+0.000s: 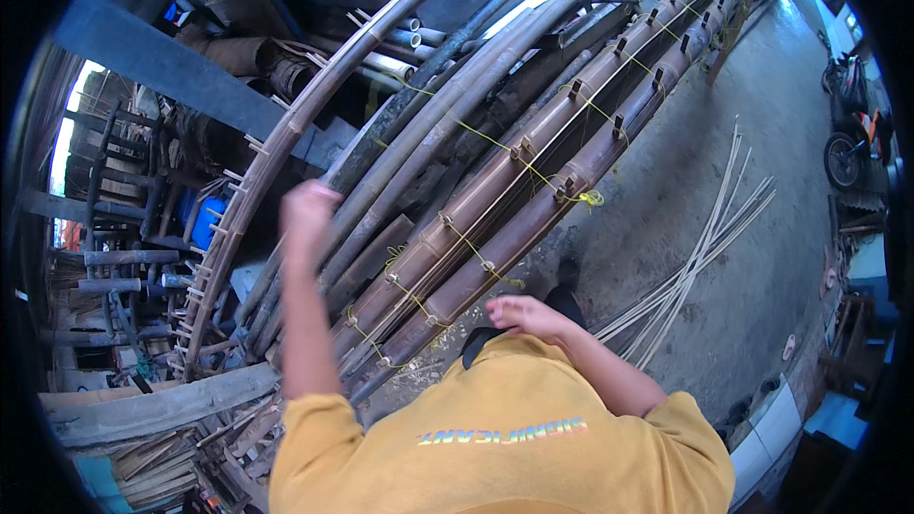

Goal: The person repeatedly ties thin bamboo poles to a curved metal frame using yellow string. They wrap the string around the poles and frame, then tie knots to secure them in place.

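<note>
Two brown bamboo poles, a farther one (545,133) and a nearer one (595,164), run side by side from in front of me to the far right. Short pegs stand along both, and yellow string (590,198) laces across them, with a loose bundle on the nearer pole. My left hand (309,214) is raised over the dark poles on the left; motion smears its fingers. Close to my body, beside the nearer pole, is my right hand (528,315). Its fingers are curled closed, and I cannot make out anything in them.
A long curved bamboo pole (286,138) with many pegs arches on the left. Pale thin strips (700,262) lie on the concrete floor to the right. Motorcycles (847,148) stand at the far right. A wooden plank (171,406) and cut bamboo pieces (157,471) are at lower left.
</note>
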Tool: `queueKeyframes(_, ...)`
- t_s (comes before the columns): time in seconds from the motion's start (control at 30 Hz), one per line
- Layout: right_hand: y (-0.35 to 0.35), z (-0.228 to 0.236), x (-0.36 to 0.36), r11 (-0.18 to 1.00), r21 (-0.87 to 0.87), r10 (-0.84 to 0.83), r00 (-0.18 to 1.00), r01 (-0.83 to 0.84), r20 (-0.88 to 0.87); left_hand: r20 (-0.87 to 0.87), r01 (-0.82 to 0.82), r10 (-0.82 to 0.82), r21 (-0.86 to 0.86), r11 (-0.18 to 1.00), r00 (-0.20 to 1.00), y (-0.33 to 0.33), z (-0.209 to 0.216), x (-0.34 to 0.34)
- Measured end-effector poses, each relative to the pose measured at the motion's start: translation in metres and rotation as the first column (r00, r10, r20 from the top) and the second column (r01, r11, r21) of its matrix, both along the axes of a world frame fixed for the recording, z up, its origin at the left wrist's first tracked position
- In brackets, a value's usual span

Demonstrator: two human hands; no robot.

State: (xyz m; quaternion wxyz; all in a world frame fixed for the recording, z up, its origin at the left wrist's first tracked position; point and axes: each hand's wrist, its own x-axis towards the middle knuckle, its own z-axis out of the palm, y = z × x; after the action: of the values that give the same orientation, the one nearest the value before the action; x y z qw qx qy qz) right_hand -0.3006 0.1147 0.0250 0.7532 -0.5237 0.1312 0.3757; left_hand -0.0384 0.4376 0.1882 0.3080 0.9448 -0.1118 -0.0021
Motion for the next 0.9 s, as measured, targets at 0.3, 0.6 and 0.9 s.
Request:
queueKeyframes(0.3, 0.095, 0.109, 0.126, 0.988, -0.1, -0.013, 0.719, 0.115, 0.695, 0.146, 0.067, -0.012, -0.38, 0.923, 0.989, -0.114, -0.226, -0.138)
queueKeyframes(0.6, 0.038, 0.111, 0.188, 0.954, -0.197, 0.298, 0.642, -0.227, 0.706, -0.135, -0.093, 0.079, -0.101, 0.991, 0.988, -0.123, -0.171, -0.128)
queueKeyframes(0.9, 0.006, 0.01, 0.044, 0.801, -0.527, 0.589, 0.535, -0.285, 0.606, -0.166, -0.193, 0.145, -0.329, 0.924, 0.975, -0.148, -0.125, -0.121)
